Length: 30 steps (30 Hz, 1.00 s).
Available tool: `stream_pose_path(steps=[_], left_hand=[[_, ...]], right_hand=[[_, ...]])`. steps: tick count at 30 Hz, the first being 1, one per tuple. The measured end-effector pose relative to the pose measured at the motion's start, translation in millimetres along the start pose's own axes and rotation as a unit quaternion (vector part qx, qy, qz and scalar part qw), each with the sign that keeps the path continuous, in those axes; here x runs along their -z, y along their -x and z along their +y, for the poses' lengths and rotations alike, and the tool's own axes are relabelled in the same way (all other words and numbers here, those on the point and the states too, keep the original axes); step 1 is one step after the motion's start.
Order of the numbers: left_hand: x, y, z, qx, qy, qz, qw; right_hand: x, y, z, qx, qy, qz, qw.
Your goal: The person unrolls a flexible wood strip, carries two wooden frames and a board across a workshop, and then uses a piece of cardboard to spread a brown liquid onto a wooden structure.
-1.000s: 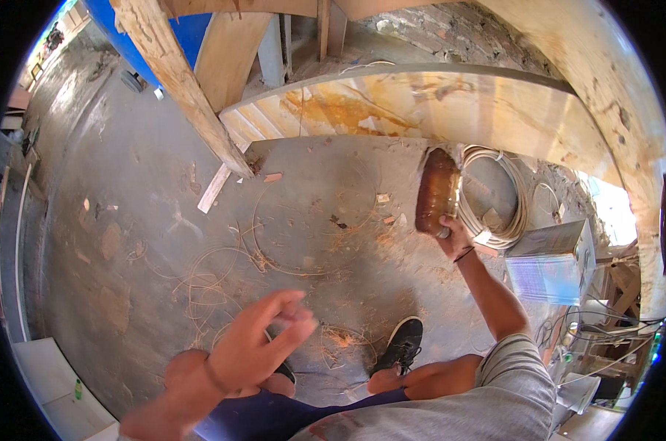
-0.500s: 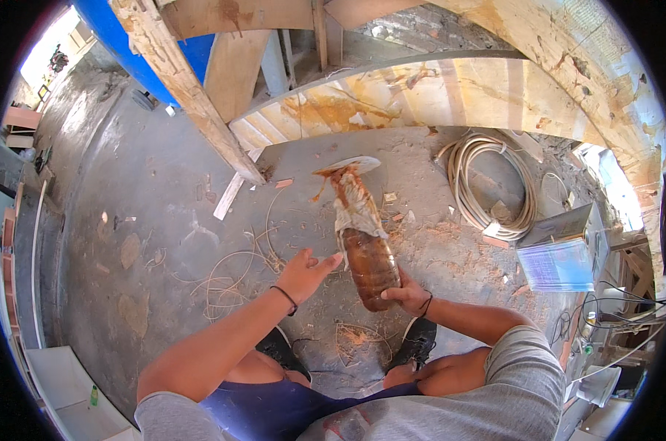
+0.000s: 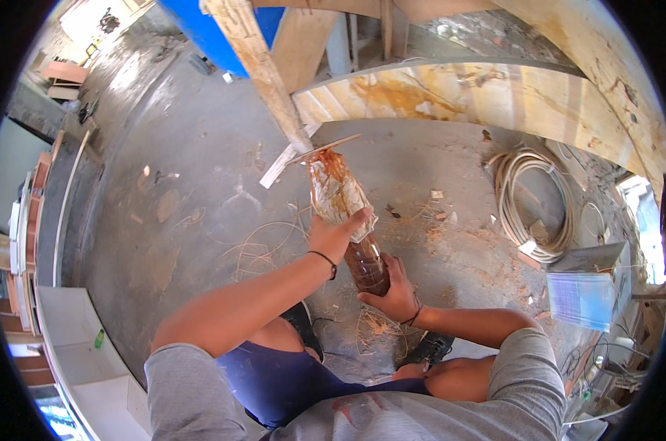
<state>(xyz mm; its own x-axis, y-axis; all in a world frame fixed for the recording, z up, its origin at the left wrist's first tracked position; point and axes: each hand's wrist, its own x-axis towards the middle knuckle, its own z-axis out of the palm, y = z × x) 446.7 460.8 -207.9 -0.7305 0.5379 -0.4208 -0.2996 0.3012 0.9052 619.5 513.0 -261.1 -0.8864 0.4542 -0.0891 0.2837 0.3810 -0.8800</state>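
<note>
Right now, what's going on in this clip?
A person sits over a dusty concrete floor holding a clear plastic bottle of reddish-brown liquid with both hands. The left hand wraps its middle; the right hand grips its lower end. A coiled hose and wood shavings lie nearby.

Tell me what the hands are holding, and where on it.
Both grip one plastic bottle: left hand around its middle, right hand at its brown lower end.

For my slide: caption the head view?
Both hands, left and right, grip a brown-stained plastic bottle above a dusty floor.
</note>
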Motion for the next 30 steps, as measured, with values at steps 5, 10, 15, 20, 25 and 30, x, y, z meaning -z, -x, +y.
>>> stream_pose_path(steps=[5,10,15,20,25,30], left_hand=[[9,-2,6,0.011,0.004,0.017,1.0],[19,-12,-14,-0.034,-0.145,0.074,0.986],[29,-4,-17,-0.084,-0.207,0.029,0.974],[27,-1,-11,-0.104,-0.373,-0.018,0.922],[22,5,-8,-0.098,-0.436,-0.059,0.893],[18,4,-2,-0.132,-0.433,-0.092,0.887]], right_hand=[[-6,-5,-6,0.041,0.013,-0.013,0.999],[23,-28,-2,0.132,0.041,-0.108,0.984],[95,-63,-55,0.313,0.222,0.131,0.914],[108,-78,-85,0.312,0.303,0.112,0.893],[114,-84,-68,0.287,0.318,0.067,0.901],[131,-80,-67,0.287,0.287,0.095,0.909]])
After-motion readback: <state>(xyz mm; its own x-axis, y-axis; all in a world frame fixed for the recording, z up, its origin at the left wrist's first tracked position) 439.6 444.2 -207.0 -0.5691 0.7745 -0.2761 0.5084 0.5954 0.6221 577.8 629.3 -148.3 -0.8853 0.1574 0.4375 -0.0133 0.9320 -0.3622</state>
